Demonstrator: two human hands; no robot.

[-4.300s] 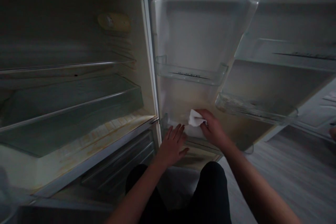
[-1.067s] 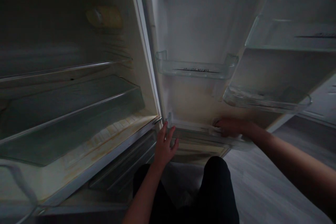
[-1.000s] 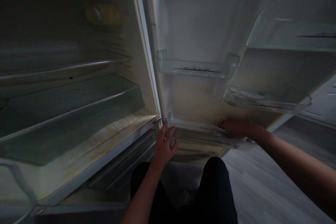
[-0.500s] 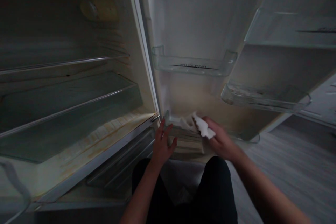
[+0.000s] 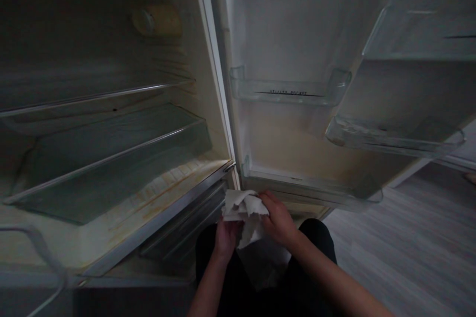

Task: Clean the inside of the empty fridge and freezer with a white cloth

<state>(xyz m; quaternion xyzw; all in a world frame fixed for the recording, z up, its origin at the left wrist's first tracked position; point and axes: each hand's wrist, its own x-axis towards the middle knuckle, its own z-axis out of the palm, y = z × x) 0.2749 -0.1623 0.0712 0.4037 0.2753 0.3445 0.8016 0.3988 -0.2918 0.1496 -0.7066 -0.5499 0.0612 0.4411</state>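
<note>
A crumpled white paper towel [image 5: 247, 208] hangs between my two hands, above my knees and in front of the open fridge door. My right hand [image 5: 277, 218] grips its right side, fingers closed on the folds. Under its left part is my left hand [image 5: 226, 235], closed on the lower edge, with some fingers hidden behind the paper. Just beyond the towel is the lowest clear door shelf [image 5: 308, 188]; neither hand touches it.
Left stands the fridge interior with glass shelves [image 5: 111, 158] and a stained floor [image 5: 148, 208]. More clear door shelves [image 5: 290, 91] hang on the open door [image 5: 290, 25]. A cable [image 5: 48, 257] loops at lower left. Grey wood-look flooring [image 5: 401, 237] lies at right.
The paper towel has come down and left, toward my knees. My left hand, open near the door hinge before, has moved down and taken hold of it. The view has shifted slightly.
</note>
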